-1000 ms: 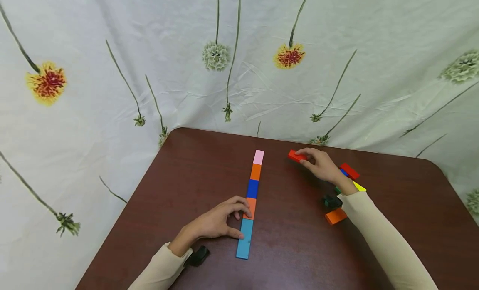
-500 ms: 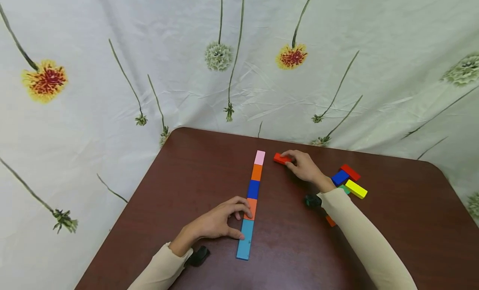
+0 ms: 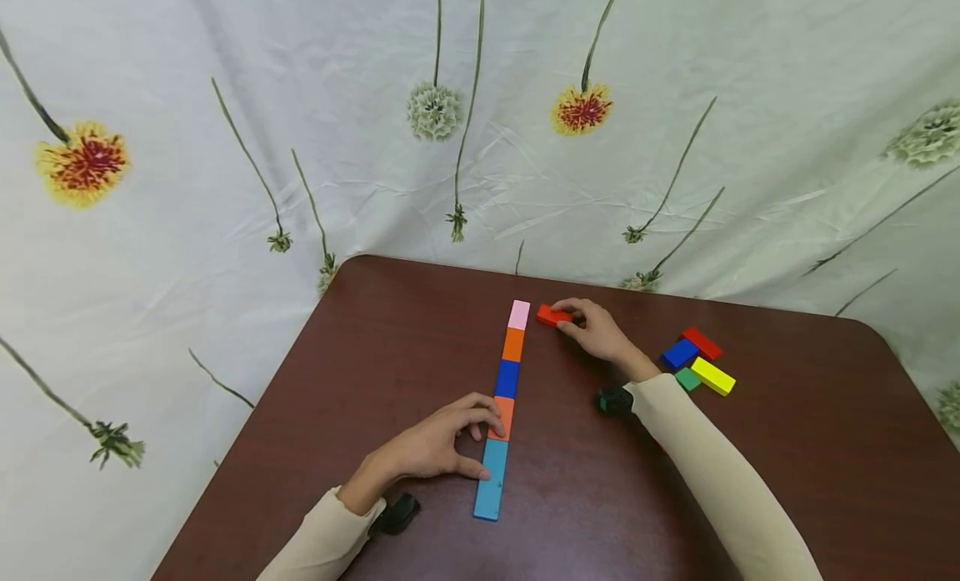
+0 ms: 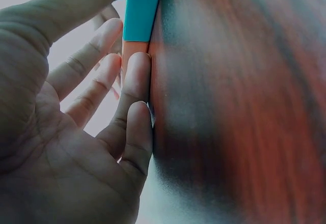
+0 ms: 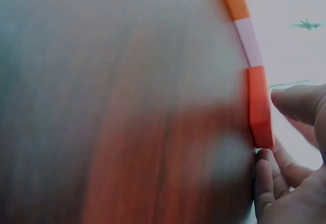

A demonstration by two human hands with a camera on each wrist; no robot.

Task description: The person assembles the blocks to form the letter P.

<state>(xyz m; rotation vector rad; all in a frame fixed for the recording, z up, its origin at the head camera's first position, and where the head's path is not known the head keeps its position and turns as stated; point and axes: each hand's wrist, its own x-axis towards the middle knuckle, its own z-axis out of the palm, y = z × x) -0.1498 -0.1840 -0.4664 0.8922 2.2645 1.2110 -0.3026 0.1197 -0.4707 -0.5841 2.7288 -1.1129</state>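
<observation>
A row of flat coloured blocks runs away from me: light blue point(image 3: 491, 485), coral point(image 3: 504, 411), dark blue point(image 3: 507, 378), orange point(image 3: 513, 344) and pink point(image 3: 519, 313) at the far end. My left hand point(image 3: 431, 442) lies at the near end, relaxed fingertips on the coral block, thumb on the light blue block. Just right of the pink block, across a narrow gap in the head view, is a red block point(image 3: 549, 315). My right hand point(image 3: 600, 329) pinches its right part between thumb and fingers. The right wrist view shows this red block point(image 5: 260, 104) low on the table.
To the right lie a second red block point(image 3: 702, 343), a blue block point(image 3: 679, 354), a yellow block point(image 3: 712, 376) and a green block point(image 3: 687, 379). The brown table point(image 3: 360, 339) ends at a flower-patterned cloth point(image 3: 360, 106) behind.
My right hand has slid the red block leftward to near the pink block. The blocks on the right have come into fuller view, and an orange one is now behind my sleeve. My left hand stays put.
</observation>
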